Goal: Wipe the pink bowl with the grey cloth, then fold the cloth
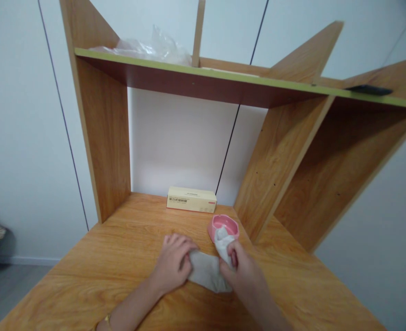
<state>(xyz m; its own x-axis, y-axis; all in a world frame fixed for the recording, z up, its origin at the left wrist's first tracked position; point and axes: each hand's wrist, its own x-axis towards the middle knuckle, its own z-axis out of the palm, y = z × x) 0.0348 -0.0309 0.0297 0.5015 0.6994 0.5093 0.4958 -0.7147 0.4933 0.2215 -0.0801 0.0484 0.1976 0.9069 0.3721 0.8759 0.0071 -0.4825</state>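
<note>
A light grey cloth (206, 270) lies between my hands on the desk; it may be a sock, but its kind is not certain. My left hand (174, 262) grips its left end, fingers curled over the edge and thumb below. My right hand (242, 269) is closed on the bunched right part, thumb against the fingers. A paler fold rises from this hand and overlaps the near rim of a pink bowl (214, 230) in my view. Whether fold and bowl touch, I cannot tell.
A cream cling-film box (191, 200) stands at the back of the wooden desk (137, 239). Upright wooden panels (282, 174) rise to the right. Overhead runs a shelf (175, 69) bearing a clear plastic bag (155, 48) and a dark flat object (369, 89).
</note>
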